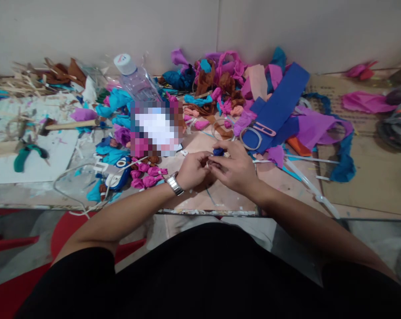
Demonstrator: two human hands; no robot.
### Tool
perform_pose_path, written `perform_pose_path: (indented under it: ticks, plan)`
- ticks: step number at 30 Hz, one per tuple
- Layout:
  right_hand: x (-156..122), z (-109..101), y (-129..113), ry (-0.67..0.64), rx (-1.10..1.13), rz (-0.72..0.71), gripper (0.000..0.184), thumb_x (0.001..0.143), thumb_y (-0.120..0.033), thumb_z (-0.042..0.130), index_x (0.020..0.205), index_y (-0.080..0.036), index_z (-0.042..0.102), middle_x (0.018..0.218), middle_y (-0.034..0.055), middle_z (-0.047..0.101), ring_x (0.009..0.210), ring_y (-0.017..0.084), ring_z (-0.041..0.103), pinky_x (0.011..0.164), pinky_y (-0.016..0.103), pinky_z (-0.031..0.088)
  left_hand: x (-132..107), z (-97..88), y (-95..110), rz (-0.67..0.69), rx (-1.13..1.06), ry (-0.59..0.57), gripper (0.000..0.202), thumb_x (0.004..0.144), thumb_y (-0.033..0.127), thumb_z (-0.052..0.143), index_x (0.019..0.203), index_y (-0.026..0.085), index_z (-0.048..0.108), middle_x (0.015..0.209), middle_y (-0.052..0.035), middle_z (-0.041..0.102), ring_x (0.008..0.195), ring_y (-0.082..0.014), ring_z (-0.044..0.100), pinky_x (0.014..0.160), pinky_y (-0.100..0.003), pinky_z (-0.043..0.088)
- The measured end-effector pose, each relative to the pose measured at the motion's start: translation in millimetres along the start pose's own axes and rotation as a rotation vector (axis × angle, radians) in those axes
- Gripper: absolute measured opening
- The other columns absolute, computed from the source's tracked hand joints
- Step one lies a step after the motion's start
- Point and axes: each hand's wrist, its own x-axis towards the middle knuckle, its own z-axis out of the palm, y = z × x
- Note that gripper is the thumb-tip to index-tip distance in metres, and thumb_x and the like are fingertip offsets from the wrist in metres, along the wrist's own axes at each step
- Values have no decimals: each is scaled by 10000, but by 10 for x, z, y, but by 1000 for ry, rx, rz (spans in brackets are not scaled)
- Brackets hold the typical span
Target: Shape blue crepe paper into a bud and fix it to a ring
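Note:
My left hand (192, 170) and my right hand (237, 170) meet over the table's front half, both closed with fingertips pinched together. Between them a small bunched piece of dark blue crepe paper (218, 152) shows above the fingers. A thin whitish bit appears at the fingertips, too small to make out. Just beyond my right hand lie a ring of pale wire or tape (251, 139) and a flat, folded dark blue crepe paper strip (283, 99). Left of my left hand, several tied pink crepe paper buds (150, 177) lie in a bunch.
A clear plastic bottle (138, 82) stands behind a phone (160, 130) with a blurred screen. Green-handled pliers (22, 158) rest on white paper at left. A blue-and-white corded device (118, 177) lies near the front edge. Coloured paper scraps heap along the wall; cardboard (373, 168) covers the right.

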Motion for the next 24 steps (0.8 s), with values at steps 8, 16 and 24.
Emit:
perform_pose_path:
  ticks: [8, 16, 24]
  plan:
    - [8, -25, -2, -38, 37, -25, 397, 873, -555, 852, 1154, -276, 818, 1369, 126, 689, 1254, 353, 624, 1084, 558, 542, 16, -10, 42, -8, -92, -23, 335, 773, 444, 892, 847, 145, 760, 766, -34, 740, 694, -152, 630, 662, -247, 508]
    - [3, -25, -43, -48, 15, 15, 248, 956, -446, 774, 1116, -263, 817, 1390, 128, 678, 1239, 345, 623, 1079, 553, 534, 9, -8, 7, 17, -52, -1, 183, 772, 290, 849, 853, 150, 764, 802, -38, 761, 721, -157, 644, 679, -246, 513]
    - [-7, -30, -46, -87, 14, 13, 360, 915, -547, 811, 1135, -263, 807, 1429, 124, 656, 1300, 364, 594, 1086, 555, 528, 19, -17, 33, -41, -44, 35, 283, 749, 372, 873, 743, 136, 718, 675, -20, 691, 625, -122, 555, 583, -225, 440]
